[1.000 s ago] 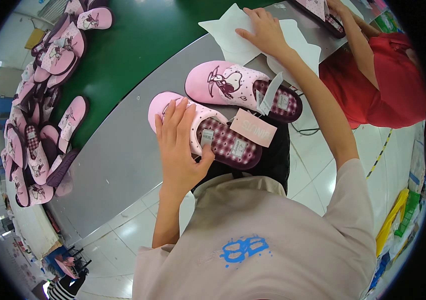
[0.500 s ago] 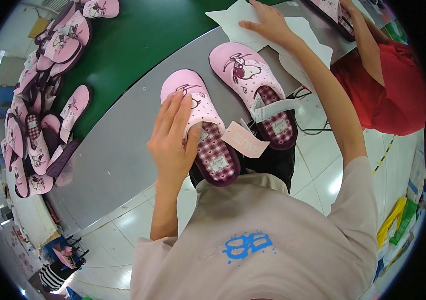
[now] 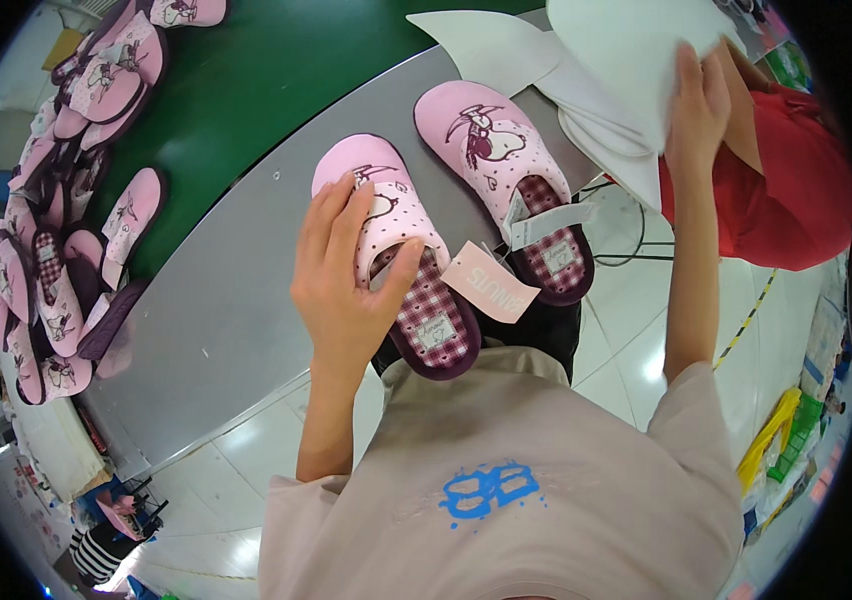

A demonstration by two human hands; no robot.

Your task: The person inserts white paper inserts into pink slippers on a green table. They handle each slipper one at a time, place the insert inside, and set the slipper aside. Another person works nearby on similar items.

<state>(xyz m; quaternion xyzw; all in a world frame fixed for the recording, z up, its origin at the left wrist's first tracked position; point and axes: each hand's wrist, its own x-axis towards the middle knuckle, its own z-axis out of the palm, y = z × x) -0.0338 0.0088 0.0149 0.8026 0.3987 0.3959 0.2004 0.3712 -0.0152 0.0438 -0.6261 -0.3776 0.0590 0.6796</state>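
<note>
Two pink slippers lie side by side at the grey table's edge, with dark plaid insoles and a printed cartoon dog. My left hand (image 3: 341, 265) rests on the upper of the left slipper (image 3: 401, 205), fingers spread and thumb apart by its opening. A pink hang tag (image 3: 491, 283) lies between it and the right slipper (image 3: 481, 135), whose opening carries a white label (image 3: 551, 225). At the upper right my right hand (image 3: 698, 115), slightly blurred, grips the edge of a raised white sheet (image 3: 611, 60). More flat white cut-out sheets (image 3: 596, 130) lie beneath it.
Similar slippers (image 3: 71, 270) are heaped at the left along a green surface (image 3: 236, 90) behind the grey table (image 3: 206, 290). A person in red (image 3: 791, 190) is close by on the right. Yellow and green bags (image 3: 781, 440) lie at the lower right.
My right hand has moved right and toward me, lifting a white sheet off the pile. My left hand stays on the left slipper, its thumb now farther out from the fingers.
</note>
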